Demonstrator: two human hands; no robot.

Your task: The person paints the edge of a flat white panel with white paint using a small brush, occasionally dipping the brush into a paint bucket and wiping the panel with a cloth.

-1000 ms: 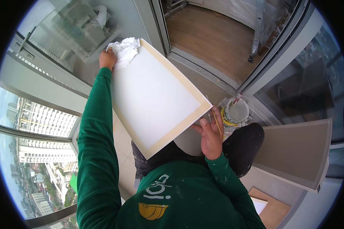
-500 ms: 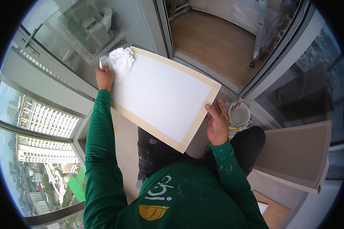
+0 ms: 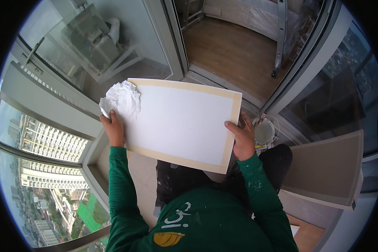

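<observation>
A white rectangular panel [image 3: 180,122] with a tan border is held up in front of my lap, nearly level from left to right. My left hand [image 3: 113,129] is closed at its left end, thumb on top, pressing a crumpled white wad [image 3: 124,101] of paper or cloth against the far left corner. The left fingers under the wad are hidden. At the right edge, my right hand [image 3: 242,139] grips the panel with the thumb over the border. A thin tan stick [image 3: 247,122], perhaps a pencil, sits between the right fingers.
Open sliding doors lead to a brown floor [image 3: 231,50] with a metal ladder leg [image 3: 281,38]. A white bucket [image 3: 264,130] with cords stands beyond my right knee. A grey panel [image 3: 323,168] leans at the right. Windows line the left.
The panel has turned counterclockwise, its far left corner coming nearer and its near right corner swinging right. My left hand has moved nearer with the wad. My right hand still grips the right edge.
</observation>
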